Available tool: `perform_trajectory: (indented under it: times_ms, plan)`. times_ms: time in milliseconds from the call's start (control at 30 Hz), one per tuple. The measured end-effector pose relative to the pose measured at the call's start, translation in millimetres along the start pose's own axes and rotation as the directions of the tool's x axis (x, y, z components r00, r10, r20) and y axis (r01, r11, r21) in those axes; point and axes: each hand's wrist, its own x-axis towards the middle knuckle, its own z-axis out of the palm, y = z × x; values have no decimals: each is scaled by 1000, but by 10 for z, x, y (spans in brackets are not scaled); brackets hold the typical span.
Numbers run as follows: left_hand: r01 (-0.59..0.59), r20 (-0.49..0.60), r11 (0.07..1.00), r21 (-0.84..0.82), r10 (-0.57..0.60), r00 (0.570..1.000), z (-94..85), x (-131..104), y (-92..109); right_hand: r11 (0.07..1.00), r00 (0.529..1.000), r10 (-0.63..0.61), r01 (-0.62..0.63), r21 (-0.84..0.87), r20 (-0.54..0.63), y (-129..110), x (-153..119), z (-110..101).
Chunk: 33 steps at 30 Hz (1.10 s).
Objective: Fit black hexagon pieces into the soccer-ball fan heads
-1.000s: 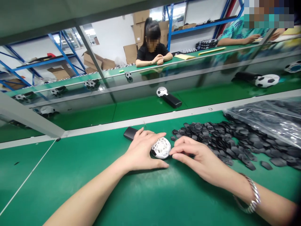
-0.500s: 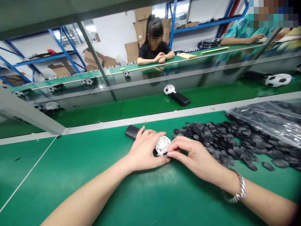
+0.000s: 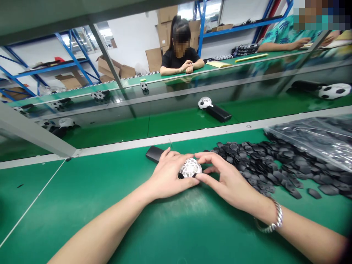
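Ball (image 3: 190, 168) within left hand (image 3: 169, 175), broad tabletop (image 3: 192, 227) nearer, rail (image 3: 137, 143) beyond.

Co-worker in black (image 3: 180, 63): straight beyond the fingers (image 3: 188, 183), well apart.
Cartons (image 3: 165, 33): stacked behind that person.
Blue rack (image 3: 74, 59): beyond the fingers, far left.
Yellow strip (image 3: 251, 58): beyond the fingers, rightward.

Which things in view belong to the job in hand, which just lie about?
Seemingly in the job:
white ball-shaped piece, between left hand and right hand
black handle, partly hidden
loose black pieces

Apparently just lying about:
cardboard boxes, in the background
yellow strip, on the far table
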Motion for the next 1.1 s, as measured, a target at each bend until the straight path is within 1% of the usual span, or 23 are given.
perform_trajectory:
  times_ms: [67, 133, 300, 500, 633, 800, 900, 967, 1033, 1067, 1100]
  plan:
    - [12, -12, 1000, -5, -12, 1000, 6, -1, 5, 997, 998, 42, -44, 64, 36, 1, -4, -6]
    - [24, -27, 1000, -3, -24, 999, 16, -4, 5, 997, 997, 50, -53, 57, 51, -12, -10, -20]
    - [10, -34, 1000, -2, -10, 999, 32, -3, -4, 999, 998, -14, 16, -29, 57, -46, -23, -44]
    - [4, -23, 1000, 8, -4, 1000, 27, 2, 12, 1000, 1000, 6, -6, -20, 1, -31, -16, 0]
    - [-4, -11, 1000, 23, 4, 1000, 16, 0, 12, 1000, 1000, 13, -14, -18, -11, -9, -15, 21]
    - [-14, -1, 1000, 28, 14, 1000, -3, 10, 14, 990, 995, 97, -96, 103, 0, -5, -36, 66]
    - [-33, -2, 999, 35, 33, 999, 3, 9, 22, 985, 990, 137, -134, 113, -23, -30, -26, 95]
    - [-47, 0, 998, 37, 47, 999, 18, 2, 19, 982, 988, 155, -152, 117, -18, -28, 6, 77]
    - [-64, -1, 997, 37, 64, 998, 30, -5, 2, 982, 988, 154, -153, 113, 6, 13, 56, 10]
    - [-70, -4, 997, 38, 70, 998, 30, -7, -11, 987, 990, 140, -140, 74, 1, 50, 84, -40]
    - [-75, -3, 996, 37, 75, 997, 23, -8, -25, 994, 994, 112, -112, -4, -19, 95, 110, -96]
